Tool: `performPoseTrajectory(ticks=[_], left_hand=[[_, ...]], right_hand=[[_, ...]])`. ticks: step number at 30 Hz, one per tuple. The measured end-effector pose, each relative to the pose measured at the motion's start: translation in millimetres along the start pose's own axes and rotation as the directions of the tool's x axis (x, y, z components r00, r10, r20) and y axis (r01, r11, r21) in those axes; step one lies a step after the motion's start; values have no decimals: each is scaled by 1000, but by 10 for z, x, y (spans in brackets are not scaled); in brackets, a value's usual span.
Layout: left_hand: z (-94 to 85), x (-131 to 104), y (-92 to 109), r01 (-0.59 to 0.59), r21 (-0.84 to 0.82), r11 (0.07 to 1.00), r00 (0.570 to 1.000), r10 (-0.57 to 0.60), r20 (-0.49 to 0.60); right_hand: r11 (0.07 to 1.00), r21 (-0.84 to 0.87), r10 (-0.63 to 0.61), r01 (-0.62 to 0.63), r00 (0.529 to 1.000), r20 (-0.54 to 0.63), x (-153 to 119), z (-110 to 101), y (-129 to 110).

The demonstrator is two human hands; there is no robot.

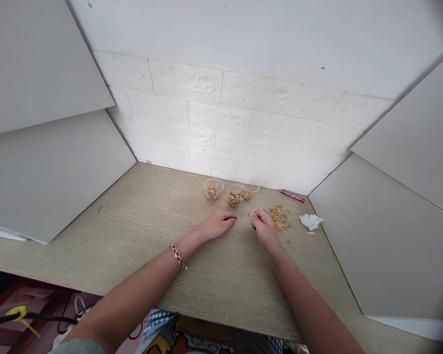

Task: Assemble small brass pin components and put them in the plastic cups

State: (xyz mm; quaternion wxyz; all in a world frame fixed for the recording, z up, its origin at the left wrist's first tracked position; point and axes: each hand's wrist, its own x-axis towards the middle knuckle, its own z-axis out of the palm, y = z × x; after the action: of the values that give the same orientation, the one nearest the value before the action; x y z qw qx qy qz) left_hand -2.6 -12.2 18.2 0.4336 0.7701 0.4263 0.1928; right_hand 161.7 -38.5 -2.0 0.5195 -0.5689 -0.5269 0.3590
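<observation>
My right hand (pixel 264 228) pinches a thin pale rod (pixel 245 217) between thumb and fingertips, its free end pointing left. Across a small gap, my left hand (pixel 217 225) rests low over the table with fingers pressed together; whatever is between them is too small to make out. Just right of my right hand lies a loose pile of gold-coloured rods (pixel 278 219). Behind the hands stand three clear plastic cups with small gold pieces inside: a left cup (pixel 206 187), a middle cup (pixel 229 190) and a right cup (pixel 257 189), partly overlapped by the middle one.
A crumpled white tissue (pixel 310 221) and a red tube-like packet (pixel 293 195) lie on the wooden table (pixel 133 216) at the right. Grey panels (pixel 70 167) flank both sides, with a white brick-patterned wall (pixel 214 118) behind. Cables (pixel 33 317) hang below the table at lower left.
</observation>
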Motion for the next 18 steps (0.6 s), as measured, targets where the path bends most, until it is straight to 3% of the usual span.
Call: performPoseTrajectory(ticks=[4, 7, 9, 12, 15, 18], left_hand=[[-7, -2, 19, 4, 19, 1000, 1000, -4, 7], [-10, -15, 37, -3, 33, 999, 1000, 3, 1], [3, -25, 39, -5, 47, 999, 1000, 7, -22], [48, -21, 25, -8, 73, 997, 999, 12, -50], [58, -8, 60, -7, 87, 996, 999, 11, -46], [-64, -96, 227, -1, 42, 999, 999, -1, 38]], right_hand=[[1000, 27, 2, -2, 1000, -3, -29, 45, 2], [989, -133, -65, 59, 997, -46, -14, 4, -17], [923, -344, -201, 174, 978, -47, 26, -87, -27], [740, -576, -386, 347, 920, 58, 126, -293, 25], [677, -667, -365, 311, 929, 63, 220, -469, 165], [620, -753, -285, 219, 958, 43, 256, -527, 256]])
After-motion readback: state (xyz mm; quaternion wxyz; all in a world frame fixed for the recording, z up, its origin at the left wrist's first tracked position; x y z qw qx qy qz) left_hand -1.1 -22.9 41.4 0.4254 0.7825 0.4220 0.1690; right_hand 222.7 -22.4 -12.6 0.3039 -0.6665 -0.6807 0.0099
